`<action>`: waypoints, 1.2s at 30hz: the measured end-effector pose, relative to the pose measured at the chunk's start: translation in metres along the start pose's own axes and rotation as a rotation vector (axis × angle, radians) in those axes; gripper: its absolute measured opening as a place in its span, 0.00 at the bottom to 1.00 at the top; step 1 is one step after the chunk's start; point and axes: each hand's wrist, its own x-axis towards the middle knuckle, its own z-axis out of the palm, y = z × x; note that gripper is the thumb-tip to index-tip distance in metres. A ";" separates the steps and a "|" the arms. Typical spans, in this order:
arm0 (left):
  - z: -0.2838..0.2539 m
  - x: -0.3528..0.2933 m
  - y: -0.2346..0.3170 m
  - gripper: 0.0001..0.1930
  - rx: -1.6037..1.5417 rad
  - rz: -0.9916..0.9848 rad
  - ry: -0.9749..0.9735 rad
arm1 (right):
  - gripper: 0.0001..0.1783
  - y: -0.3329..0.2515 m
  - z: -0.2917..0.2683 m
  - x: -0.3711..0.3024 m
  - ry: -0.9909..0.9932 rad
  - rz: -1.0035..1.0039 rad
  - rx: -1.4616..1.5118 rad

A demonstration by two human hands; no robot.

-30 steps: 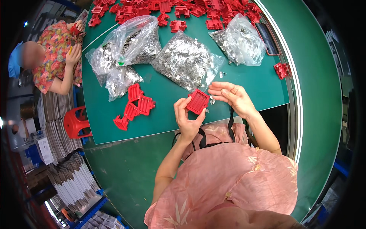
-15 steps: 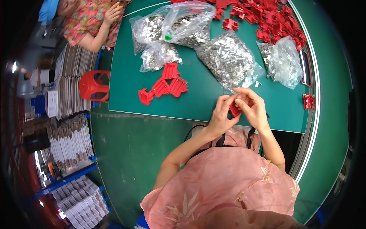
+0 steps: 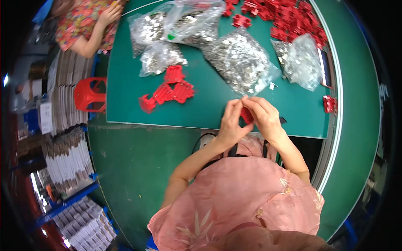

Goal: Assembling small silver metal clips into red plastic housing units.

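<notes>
Both hands brought together just above the near edge of the green matted surface (image 3: 209,108), cupped around one small red moulded plastic piece (image 3: 247,115). Left hand (image 3: 231,122) curled on the piece's left side, fingers pinching it; right hand (image 3: 263,116) wrapped over its right and top, grip likewise pressed onto it. Only a narrow red sliver of the piece visible between the palms, ribbed or slotted by the look of it, finer shape hidden.

Just beyond the fingertips, a clear plastic bag of small shiny metal parts (image 3: 242,60), with more such bags (image 3: 176,29) further back and one to the right (image 3: 300,62). To the left, well apart from the hands, a loose cluster of red ribbed plastic pieces (image 3: 167,90). At the far right, a heap of red pieces (image 3: 293,21). Another person's arm (image 3: 94,31) at the far left corner.
</notes>
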 end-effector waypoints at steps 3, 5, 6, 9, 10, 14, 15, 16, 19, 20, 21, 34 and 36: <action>0.006 -0.008 -0.002 0.45 -0.124 -0.062 0.138 | 0.11 0.003 -0.008 0.002 0.041 0.126 0.097; 0.012 -0.013 -0.007 0.46 -0.269 -0.102 0.218 | 0.06 -0.003 -0.017 0.000 0.159 0.540 0.502; 0.013 -0.012 -0.008 0.46 -0.274 -0.104 0.208 | 0.06 -0.007 -0.020 0.000 0.165 0.548 0.497; 0.017 -0.011 -0.010 0.46 -0.313 -0.027 0.281 | 0.06 -0.017 -0.017 -0.002 0.131 0.494 0.458; 0.016 -0.010 -0.011 0.46 -0.312 -0.028 0.274 | 0.06 -0.018 -0.009 -0.005 0.126 0.457 0.432; 0.013 -0.005 -0.011 0.46 -0.109 0.040 0.290 | 0.07 -0.015 0.010 -0.009 0.191 0.324 0.297; 0.011 -0.004 -0.011 0.46 -0.055 0.064 0.287 | 0.08 -0.016 0.012 -0.009 0.198 0.317 0.263; 0.010 -0.004 -0.011 0.46 -0.050 0.063 0.287 | 0.08 -0.016 0.013 -0.008 0.197 0.317 0.269; 0.011 -0.003 -0.010 0.45 -0.024 0.056 0.310 | 0.09 -0.016 0.015 -0.005 0.208 0.262 0.195; 0.011 -0.003 -0.011 0.44 0.011 0.075 0.309 | 0.09 -0.016 0.016 -0.005 0.205 0.229 0.158; 0.011 -0.003 -0.011 0.42 0.043 0.093 0.309 | 0.09 -0.016 0.016 -0.005 0.201 0.198 0.119; 0.013 -0.016 -0.014 0.25 0.137 0.010 0.195 | 0.18 -0.015 0.004 -0.023 -0.265 -0.144 -0.404; 0.015 -0.019 -0.018 0.22 0.138 -0.015 0.179 | 0.24 -0.018 0.002 -0.028 -0.339 -0.153 -0.524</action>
